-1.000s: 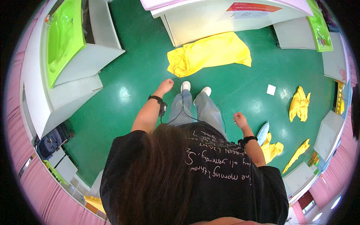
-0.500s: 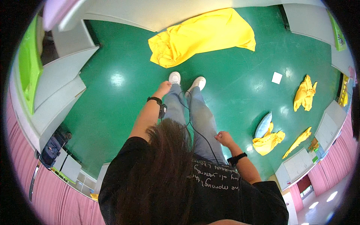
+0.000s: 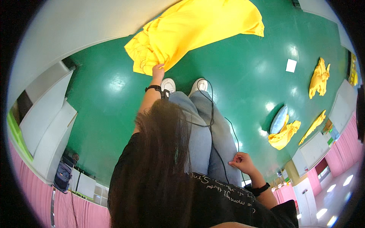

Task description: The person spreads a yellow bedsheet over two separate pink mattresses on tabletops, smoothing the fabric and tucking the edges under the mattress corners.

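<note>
My left hand (image 3: 157, 70) has reached the big crumpled yellow cloth (image 3: 197, 30) on the green floor (image 3: 243, 87), fingers now clamped on its near edge just beyond my white shoes (image 3: 184, 85). A moment ago it hung short of the cloth. My right hand (image 3: 242, 162) rests curled, fingers together, by my thigh.

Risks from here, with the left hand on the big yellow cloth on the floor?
1. The left hand pinches only one edge of the large yellow cloth; lifted, the rest may drag along the glossy green floor.
2. The thin black cable hangs loose over the jeans near the white shoes and could snag or trip.
</note>
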### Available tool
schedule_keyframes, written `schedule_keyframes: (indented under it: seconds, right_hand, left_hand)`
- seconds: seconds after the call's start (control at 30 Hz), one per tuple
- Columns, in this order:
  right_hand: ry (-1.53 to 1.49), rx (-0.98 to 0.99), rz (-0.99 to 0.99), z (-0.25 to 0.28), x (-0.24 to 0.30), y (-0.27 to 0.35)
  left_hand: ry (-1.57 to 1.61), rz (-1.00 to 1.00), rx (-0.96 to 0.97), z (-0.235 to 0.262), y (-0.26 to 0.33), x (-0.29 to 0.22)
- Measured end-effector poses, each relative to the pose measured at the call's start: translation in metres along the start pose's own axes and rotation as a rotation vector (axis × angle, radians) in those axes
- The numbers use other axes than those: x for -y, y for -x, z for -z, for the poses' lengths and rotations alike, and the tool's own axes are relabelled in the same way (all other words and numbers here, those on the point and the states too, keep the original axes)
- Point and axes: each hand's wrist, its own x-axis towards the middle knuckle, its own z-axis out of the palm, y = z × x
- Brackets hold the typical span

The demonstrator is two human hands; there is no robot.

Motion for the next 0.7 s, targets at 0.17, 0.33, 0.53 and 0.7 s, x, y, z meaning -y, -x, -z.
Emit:
schedule_keyframes:
  seconds: [0.17,0.33,0.53,0.7]
  right_hand:
    - [-0.013,-0.028,-0.001,0.013,-0.020,-0.004]
    - [-0.046,0.001,0.015,0.005,-0.018,-0.004]
    - [-0.056,-0.051,0.031,-0.014,-0.040,0.012]
    - [0.051,-0.096,0.107,-0.041,-0.039,0.025]
  left_hand:
    - [-0.343,-0.133,-0.008,-0.071,-0.011,0.017]
    - [-0.285,-0.077,-0.159,-0.038,-0.021,0.015]
    - [-0.185,-0.051,-0.209,-0.023,0.048,-0.055]
    - [-0.250,-0.155,0.034,0.062,0.116,-0.115]
